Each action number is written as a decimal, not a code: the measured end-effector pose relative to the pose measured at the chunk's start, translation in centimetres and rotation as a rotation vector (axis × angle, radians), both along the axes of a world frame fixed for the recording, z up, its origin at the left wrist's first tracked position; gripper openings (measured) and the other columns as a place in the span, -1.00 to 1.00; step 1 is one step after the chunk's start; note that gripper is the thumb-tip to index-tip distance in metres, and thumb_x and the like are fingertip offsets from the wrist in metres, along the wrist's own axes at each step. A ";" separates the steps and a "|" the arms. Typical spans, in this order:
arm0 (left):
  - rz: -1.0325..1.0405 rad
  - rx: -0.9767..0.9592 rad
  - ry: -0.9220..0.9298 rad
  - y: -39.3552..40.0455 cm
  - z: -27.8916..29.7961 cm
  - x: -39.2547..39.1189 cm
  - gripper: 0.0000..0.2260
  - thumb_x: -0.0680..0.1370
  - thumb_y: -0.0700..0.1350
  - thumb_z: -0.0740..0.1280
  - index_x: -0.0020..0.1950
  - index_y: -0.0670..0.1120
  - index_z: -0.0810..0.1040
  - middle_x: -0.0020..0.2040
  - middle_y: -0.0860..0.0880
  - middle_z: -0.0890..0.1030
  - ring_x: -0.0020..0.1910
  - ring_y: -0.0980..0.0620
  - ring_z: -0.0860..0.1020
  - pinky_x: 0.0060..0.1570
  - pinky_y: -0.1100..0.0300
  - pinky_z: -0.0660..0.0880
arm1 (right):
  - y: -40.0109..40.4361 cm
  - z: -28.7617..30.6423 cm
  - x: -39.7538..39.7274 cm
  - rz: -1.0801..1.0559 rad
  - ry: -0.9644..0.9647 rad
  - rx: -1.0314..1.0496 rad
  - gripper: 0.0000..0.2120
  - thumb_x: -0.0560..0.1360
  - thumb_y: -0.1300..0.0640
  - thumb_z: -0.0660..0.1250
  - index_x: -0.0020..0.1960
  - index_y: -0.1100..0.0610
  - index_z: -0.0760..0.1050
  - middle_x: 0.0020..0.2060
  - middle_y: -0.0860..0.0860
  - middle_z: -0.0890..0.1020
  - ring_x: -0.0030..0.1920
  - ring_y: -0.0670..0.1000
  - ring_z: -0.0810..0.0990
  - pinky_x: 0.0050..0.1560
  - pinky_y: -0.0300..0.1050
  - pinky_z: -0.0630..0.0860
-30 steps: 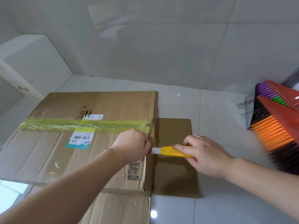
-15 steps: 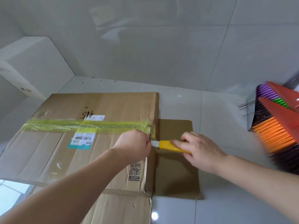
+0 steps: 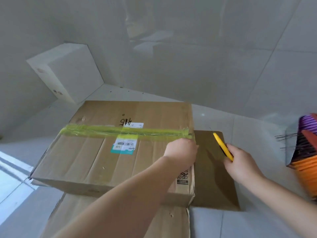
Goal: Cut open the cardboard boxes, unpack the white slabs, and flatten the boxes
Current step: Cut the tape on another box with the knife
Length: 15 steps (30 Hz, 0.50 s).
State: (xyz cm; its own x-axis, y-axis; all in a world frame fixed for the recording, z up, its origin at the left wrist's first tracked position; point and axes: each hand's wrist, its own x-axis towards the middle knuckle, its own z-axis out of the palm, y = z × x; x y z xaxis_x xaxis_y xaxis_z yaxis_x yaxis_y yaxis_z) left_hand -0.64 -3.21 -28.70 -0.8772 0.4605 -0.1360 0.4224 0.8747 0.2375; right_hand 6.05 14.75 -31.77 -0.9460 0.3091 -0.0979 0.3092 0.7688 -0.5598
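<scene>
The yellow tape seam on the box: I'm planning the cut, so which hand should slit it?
The right hand, probably. It already grips the yellow utility knife, held just off the box's right end, where the yellow tape ends. The left hand rests on the cardboard box there, steadying it.

Brooms [image 3: 307, 150] with orange and purple bristles lean at the right edge on the pale tiled floor [image 3: 257, 224].

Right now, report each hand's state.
Left hand: fingers curled at the taped cardboard box's right edge; grip cannot be told.
Right hand: holding the yellow utility knife.
</scene>
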 end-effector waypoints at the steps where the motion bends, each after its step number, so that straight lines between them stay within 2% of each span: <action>1: 0.006 0.025 0.025 -0.9 0.2 -0.6 -0.75 0.63 0.02 0.08 -0.15 -0.08 0.39 -0.24 -0.02 0.46 -0.27 -0.07 0.48 -0.35 0.14 0.34 | -0.5 0.6 0.0 -0.004 0.018 -0.035 -0.87 0.53 0.21 0.29 0.05 0.21 0.52 -0.22 0.17 0.57 -0.27 0.18 0.48 -0.24 -0.01 0.43; 2: 0.024 0.031 0.063 -2.5 0.4 -1.2 -0.75 0.61 0.05 0.09 -0.14 -0.07 0.39 -0.22 0.00 0.46 -0.25 -0.06 0.49 -0.36 0.15 0.31 | -1.2 1.2 0.3 -0.005 0.024 -0.078 -0.90 0.54 0.17 0.29 -0.07 0.22 0.48 -0.29 0.20 0.54 -0.31 0.20 0.49 -0.28 0.02 0.45; 3: 0.062 0.017 0.114 -4.7 0.5 -2.1 -0.76 0.59 0.07 0.11 -0.11 -0.06 0.42 -0.17 -0.01 0.49 -0.19 -0.07 0.51 -0.35 0.15 0.31 | -2.0 1.6 0.6 0.000 0.013 -0.132 -0.85 0.55 0.14 0.29 -0.12 0.23 0.44 -0.31 0.23 0.54 -0.31 0.23 0.52 -0.27 0.07 0.49; 5: 0.227 -0.024 0.197 -10.8 0.4 -4.0 -0.76 0.58 0.07 0.13 0.03 -0.05 0.47 0.01 -0.02 0.52 -0.03 -0.07 0.51 -0.27 0.14 0.34 | -4.0 1.9 1.4 0.030 -0.036 -0.225 -0.80 0.58 0.08 0.25 -0.12 0.22 0.40 -0.30 0.20 0.56 -0.29 0.20 0.56 -0.24 0.11 0.56; 7: 0.460 -0.058 0.242 -18.3 0.2 -5.4 -0.70 0.58 0.09 0.14 0.16 -0.06 0.48 0.16 -0.07 0.51 0.11 -0.11 0.46 -0.08 0.07 0.40 | -6.1 1.9 2.0 0.110 -0.092 -0.220 -0.75 0.58 0.03 0.23 -0.18 0.17 0.34 -0.41 0.07 0.46 -0.43 0.05 0.44 -0.39 -0.08 0.43; 9: 0.699 -0.125 0.277 -25.7 -0.2 -5.7 -0.60 0.57 0.13 0.13 0.27 -0.11 0.43 0.25 -0.17 0.47 0.23 -0.19 0.40 0.15 -0.04 0.35 | -7.9 2.0 2.1 0.185 -0.128 -0.178 -0.71 0.59 0.01 0.21 -0.24 0.12 0.28 -0.43 -0.01 0.37 -0.48 -0.04 0.31 -0.47 -0.20 0.22; 12: 1.046 -0.157 0.187 -33.4 -1.4 -4.5 -0.50 0.57 0.15 0.08 0.31 -0.22 0.36 0.29 -0.28 0.42 0.29 -0.27 0.34 0.25 -0.12 0.27 | -9.8 2.3 2.0 0.204 -0.195 -0.183 -0.74 0.60 0.00 0.18 -0.21 0.10 0.30 -0.38 -0.01 0.40 -0.44 -0.05 0.35 -0.45 -0.21 0.23; 15: 1.226 -0.119 0.016 -36.8 -3.0 -3.1 -0.49 0.57 0.16 0.08 0.29 -0.24 0.35 0.25 -0.29 0.45 0.24 -0.28 0.40 0.19 -0.09 0.31 | -10.9 2.7 1.4 0.228 -0.244 -0.102 -0.76 0.61 -0.02 0.13 -0.17 0.09 0.31 -0.34 -0.01 0.42 -0.40 -0.04 0.39 -0.44 -0.21 0.27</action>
